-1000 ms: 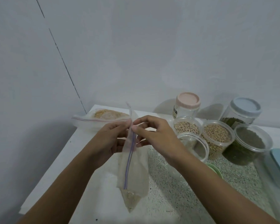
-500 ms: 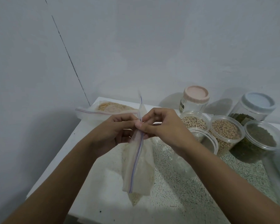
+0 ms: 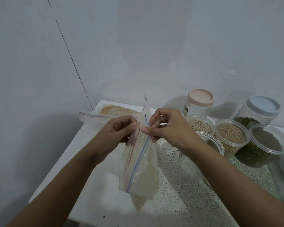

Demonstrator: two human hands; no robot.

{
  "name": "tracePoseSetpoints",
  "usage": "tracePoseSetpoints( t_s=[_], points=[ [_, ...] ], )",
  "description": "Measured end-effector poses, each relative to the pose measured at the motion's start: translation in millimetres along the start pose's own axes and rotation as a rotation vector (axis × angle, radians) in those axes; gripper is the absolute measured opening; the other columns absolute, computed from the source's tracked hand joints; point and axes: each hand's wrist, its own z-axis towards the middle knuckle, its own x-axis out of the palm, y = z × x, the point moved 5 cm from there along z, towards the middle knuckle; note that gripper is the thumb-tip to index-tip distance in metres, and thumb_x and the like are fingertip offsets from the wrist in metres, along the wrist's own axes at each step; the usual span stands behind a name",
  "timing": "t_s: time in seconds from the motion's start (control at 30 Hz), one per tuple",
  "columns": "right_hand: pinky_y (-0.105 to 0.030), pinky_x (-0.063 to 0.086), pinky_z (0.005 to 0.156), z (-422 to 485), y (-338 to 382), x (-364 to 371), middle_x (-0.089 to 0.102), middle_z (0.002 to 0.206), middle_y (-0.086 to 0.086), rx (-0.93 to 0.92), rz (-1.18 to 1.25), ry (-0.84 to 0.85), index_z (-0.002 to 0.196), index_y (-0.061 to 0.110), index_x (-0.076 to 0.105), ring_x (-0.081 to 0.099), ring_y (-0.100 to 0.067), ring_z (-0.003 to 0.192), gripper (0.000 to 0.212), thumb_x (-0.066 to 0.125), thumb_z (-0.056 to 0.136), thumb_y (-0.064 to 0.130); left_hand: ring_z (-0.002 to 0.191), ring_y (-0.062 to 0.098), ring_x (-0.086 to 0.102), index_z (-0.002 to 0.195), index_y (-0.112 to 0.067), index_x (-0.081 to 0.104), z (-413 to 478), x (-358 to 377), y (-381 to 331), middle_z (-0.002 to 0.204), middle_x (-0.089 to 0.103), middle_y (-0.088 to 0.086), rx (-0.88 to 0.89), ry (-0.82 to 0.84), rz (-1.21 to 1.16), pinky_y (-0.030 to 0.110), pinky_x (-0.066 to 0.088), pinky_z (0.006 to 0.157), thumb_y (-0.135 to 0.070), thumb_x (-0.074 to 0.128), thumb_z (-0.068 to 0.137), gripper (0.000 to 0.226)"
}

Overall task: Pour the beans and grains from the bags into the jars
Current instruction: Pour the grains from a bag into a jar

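Left hand (image 3: 116,133) and right hand (image 3: 167,126) pinch the zip bag (image 3: 138,164) (mouth parted) between fingertips.

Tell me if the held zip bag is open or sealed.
Open: left hand and right hand pinch the bag, zip strips parted.

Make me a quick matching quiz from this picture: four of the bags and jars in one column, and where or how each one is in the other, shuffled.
1. pink-lidded jar
2. flat zip bag
3. hanging zip bag
4. empty jar

A. top pinched by left hand and right hand
B. closed, by the wall
C. open, beside the right hand's wrist
D. lying at the counter's back left

Pairs: 1-B, 2-D, 3-A, 4-C
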Motion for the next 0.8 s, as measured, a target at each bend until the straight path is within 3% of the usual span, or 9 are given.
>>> tracePoseSetpoints(
  t_s=[0.13, 0.27, 0.37, 0.47, 0.6, 0.67, 0.73, 0.8],
  points=[
    [-0.030, 0.050, 0.054, 0.6, 0.0, -4.6, 0.057, 0.066, -0.007, -0.005, -0.115, -0.027, 0.081, 0.005, 0.061, 0.058, -0.020, 0.053, 0.023, 0.081, 0.079, -0.005, 0.065, 0.023, 0.050, 0.069, -0.017, 0.061, -5.7, -23.7, -3.0, 0.066, 0.053, 0.007, 0.043, -0.137, 0.138, 0.030, 0.046, 0.064, -0.025, 0.057, 0.097, 0.029],
    [-0.022, 0.041, 0.055, -1.4, 5.2, -8.3, 0.057, 0.089, -0.001, -0.074, -0.343, -0.087, 0.087, 0.022, 0.054, 0.049, -0.014, 0.066, 0.032, 0.059, 0.078, -0.008, 0.052, 0.005, 0.045, 0.064, -0.003, 0.057, -17.9, -42.7, -12.8, 0.053, 0.049, -0.005, 0.139, -0.291, 0.243, 0.014, 0.040, 0.055, 0.003, 0.055, 0.097, 0.033],
    [-0.024, 0.039, 0.058, -3.2, 9.3, -10.3, 0.056, 0.102, -0.002, -0.137, -0.520, -0.070, 0.096, 0.023, 0.048, 0.052, -0.016, 0.080, 0.036, 0.051, 0.077, -0.008, 0.052, 0.011, 0.045, 0.061, -0.003, 0.058, -31.1, -58.5, -16.4, 0.052, 0.050, 0.003, 0.205, -0.290, 0.217, 0.018, 0.040, 0.054, -0.006, 0.060, 0.085, 0.025],
    [-0.028, 0.041, 0.064, -5.1, 13.1, -15.0, 0.052, 0.105, 0.000, -0.195, -0.657, -0.093, 0.100, 0.026, 0.045, 0.053, -0.007, 0.088, 0.045, 0.047, 0.075, -0.011, 0.051, 0.019, 0.043, 0.057, -0.007, 0.062, -40.3, -71.1, -18.6, 0.051, 0.047, 0.011, 0.226, -0.273, 0.196, 0.020, 0.039, 0.052, -0.021, 0.063, 0.073, 0.022],
    [-0.036, 0.050, 0.071, -3.8, 17.3, -16.5, 0.050, 0.102, 0.002, -0.210, -0.772, -0.084, 0.089, 0.029, 0.053, 0.054, -0.007, 0.085, 0.043, 0.046, 0.071, -0.009, 0.049, 0.017, 0.041, 0.053, -0.003, 0.059, -40.5, -66.6, -12.5, 0.051, 0.045, 0.009, 0.177, -0.216, 0.067, 0.022, 0.038, 0.053, -0.007, 0.059, 0.077, 0.024],
    [-0.037, 0.049, 0.079, -0.7, 17.5, -13.5, 0.051, 0.103, 0.002, -0.191, -0.849, -0.069, 0.087, 0.026, 0.062, 0.056, -0.013, 0.091, 0.027, 0.054, 0.083, 0.000, 0.050, 0.016, 0.042, 0.054, -0.004, 0.060, -37.0, -61.3, -9.4, 0.051, 0.046, 0.008, 0.161, -0.160, 0.041, 0.023, 0.036, 0.053, -0.011, 0.063, 0.076, 0.024],
    [-0.033, 0.043, 0.081, 3.8, 19.2, -9.3, 0.054, 0.107, 0.002, -0.188, -0.870, -0.062, 0.091, 0.023, 0.069, 0.055, -0.014, 0.098, 0.010, 0.061, 0.096, 0.024, 0.051, 0.015, 0.042, 0.054, -0.009, 0.063, -32.9, -55.9, -10.1, 0.052, 0.048, 0.006, 0.165, -0.096, 0.031, 0.022, 0.035, 0.053, -0.018, 0.067, 0.073, 0.022],
    [-0.032, 0.039, 0.079, 10.8, 22.3, -4.0, 0.055, 0.103, 0.002, -0.185, -0.854, -0.053, 0.086, 0.022, 0.072, 0.054, -0.013, 0.096, 0.031, 0.059, 0.098, 0.048, 0.052, 0.015, 0.043, 0.056, -0.011, 0.067, -30.0, -50.6, -11.6, 0.053, 0.051, 0.009, 0.175, -0.027, 0.054, 0.021, 0.037, 0.054, -0.025, 0.067, 0.072, 0.022]
  ],
)
